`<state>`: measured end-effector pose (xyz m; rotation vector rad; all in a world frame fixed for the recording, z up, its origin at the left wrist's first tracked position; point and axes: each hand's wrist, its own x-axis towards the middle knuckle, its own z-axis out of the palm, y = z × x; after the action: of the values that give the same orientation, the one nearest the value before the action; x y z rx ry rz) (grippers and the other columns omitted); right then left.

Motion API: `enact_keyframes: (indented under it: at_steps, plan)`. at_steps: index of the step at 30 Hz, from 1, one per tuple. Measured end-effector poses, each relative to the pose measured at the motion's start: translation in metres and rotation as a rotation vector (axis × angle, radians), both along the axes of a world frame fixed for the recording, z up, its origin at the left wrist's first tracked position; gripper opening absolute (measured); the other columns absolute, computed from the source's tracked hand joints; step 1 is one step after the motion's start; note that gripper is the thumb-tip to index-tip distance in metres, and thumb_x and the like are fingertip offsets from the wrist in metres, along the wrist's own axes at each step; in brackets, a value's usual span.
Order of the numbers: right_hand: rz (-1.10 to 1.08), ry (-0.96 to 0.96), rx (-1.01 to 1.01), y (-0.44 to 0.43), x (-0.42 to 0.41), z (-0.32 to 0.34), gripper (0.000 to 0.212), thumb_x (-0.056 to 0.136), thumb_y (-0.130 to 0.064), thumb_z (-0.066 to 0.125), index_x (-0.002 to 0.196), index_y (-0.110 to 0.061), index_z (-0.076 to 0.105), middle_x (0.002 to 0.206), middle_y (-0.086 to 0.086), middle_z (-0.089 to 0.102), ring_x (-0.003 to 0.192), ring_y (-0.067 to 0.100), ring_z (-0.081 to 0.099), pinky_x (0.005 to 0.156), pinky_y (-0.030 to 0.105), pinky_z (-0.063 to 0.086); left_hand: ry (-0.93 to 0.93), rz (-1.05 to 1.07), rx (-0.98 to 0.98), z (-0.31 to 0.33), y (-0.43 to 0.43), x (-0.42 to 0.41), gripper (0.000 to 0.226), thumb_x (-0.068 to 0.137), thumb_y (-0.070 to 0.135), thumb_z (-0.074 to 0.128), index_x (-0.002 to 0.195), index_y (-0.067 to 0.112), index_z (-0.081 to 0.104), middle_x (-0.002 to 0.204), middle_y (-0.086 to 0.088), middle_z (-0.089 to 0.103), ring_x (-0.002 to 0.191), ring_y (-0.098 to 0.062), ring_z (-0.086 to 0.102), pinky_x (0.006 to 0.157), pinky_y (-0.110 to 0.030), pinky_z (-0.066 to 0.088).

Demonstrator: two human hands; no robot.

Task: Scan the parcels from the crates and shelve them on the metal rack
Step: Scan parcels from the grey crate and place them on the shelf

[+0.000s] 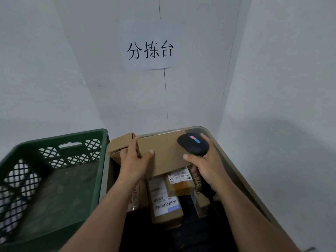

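**A:** Nearest first: two bare forearms (101,206) across the bottom edge, over a grey crate (234,166). Hands?

**B:** The left hand (134,157) grips the left end of a plain cardboard box (163,153), fingers curled over its far edge, thumb on the near face. The box is held just above the other parcels in that crate. The right hand (205,166) is wrapped round a black barcode scanner (193,144), with a red-and-blue light on its head.

**A:** Label on the held box?

**B:** None on the faces showing. I judge the step to be scanning. Roll the box until its barcode faces up, hold it steady, and aim the scanner square to it. The head sits close against the box, probably too near to read.

**A:** Below?

**B:** A labelled parcel (165,206), barcode up, and a smaller one (179,180) just beyond, overlapping it. Another brown box (121,144) sits at the far-left corner.

**A:** Surroundings?

**B:** A green lattice crate (54,139) just beside on the left, no parcels visible in it. What the crates stand on is hidden. Pale walls meet in a corner, and a paper sign (149,51) reads 分拣台. No metal rack in view.
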<state>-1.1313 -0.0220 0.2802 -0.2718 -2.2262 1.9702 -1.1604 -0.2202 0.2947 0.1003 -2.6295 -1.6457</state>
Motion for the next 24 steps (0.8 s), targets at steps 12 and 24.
enact_keyframes:
  at_steps: [12,24]
  plan:
    - [-0.134,0.055,-0.192,-0.011,0.006,0.019,0.059,0.084,-0.004,0.072,0.134,-0.021,0.046,0.069,0.004,0.063,0.043,0.013,0.053,0.046,0.028,0.051,0.119,0.060,0.235,-0.016,-0.003,0.018,0.004,0.088,0.031,0.063,0.087,0.028,0.059,0.114,-0.006,0.059,0.095,-0.017,0.061,0.085,-0.037,0.054]
    - [-0.248,0.041,-0.085,-0.007,0.011,0.019,0.079,0.087,-0.008,0.071,0.151,-0.023,0.028,0.096,0.007,0.066,0.049,0.009,0.056,0.051,0.021,0.054,-0.215,-0.181,0.315,-0.011,0.002,0.012,0.101,0.084,0.011,0.069,0.151,0.030,-0.004,0.143,0.002,0.046,0.125,-0.020,0.048,0.109,-0.048,0.036]
